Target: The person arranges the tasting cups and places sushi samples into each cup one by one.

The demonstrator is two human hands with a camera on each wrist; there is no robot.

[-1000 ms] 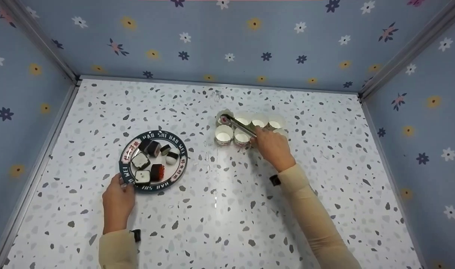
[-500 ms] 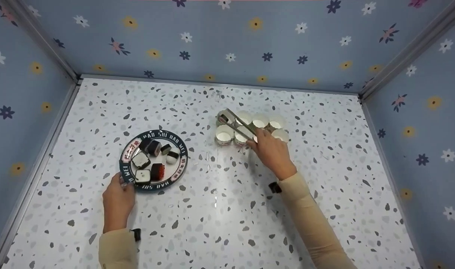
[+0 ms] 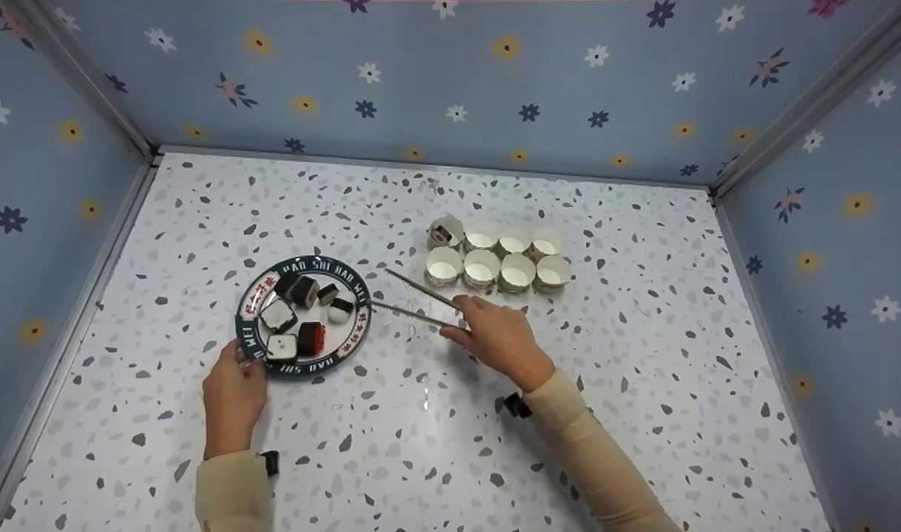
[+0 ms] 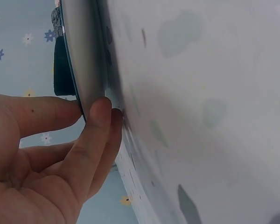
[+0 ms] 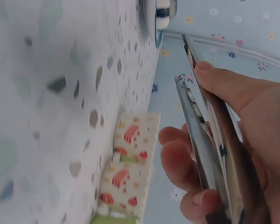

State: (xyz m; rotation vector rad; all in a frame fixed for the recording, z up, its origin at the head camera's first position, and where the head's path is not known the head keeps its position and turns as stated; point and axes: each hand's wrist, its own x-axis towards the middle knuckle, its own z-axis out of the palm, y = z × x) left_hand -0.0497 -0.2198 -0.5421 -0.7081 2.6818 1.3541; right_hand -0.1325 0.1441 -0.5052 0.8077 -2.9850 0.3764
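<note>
My left hand [image 3: 234, 403] pinches the near-left rim of a round plate [image 3: 336, 344] with a dark green lettered border. In the left wrist view, the thumb lies on the upper side and fingertips [image 4: 101, 112] are underneath. Several sushi pieces sit on the plate, among them a roll topped with red roe [image 3: 312, 339] and a white square piece [image 3: 281, 347]. My right hand [image 3: 502, 343] holds metal tongs [image 3: 420, 288], their arms spread with nothing between them. One tong tip overlaps the plate's right rim in the head view; the other is further back.
Paper cups stand in two rows behind the right hand. The back-left cup [image 3: 456, 240] contains a small sushi roll [image 3: 440, 235]; a front cup [image 3: 444, 267] shows a bare white inside. Flowered walls [image 3: 450, 81] enclose the speckled table [image 3: 391, 443].
The tongs spread and let go of the sushi roll in the back-left cup. My right hand then moved left and nearer with the tongs, toward the plate. My left hand stayed put.
</note>
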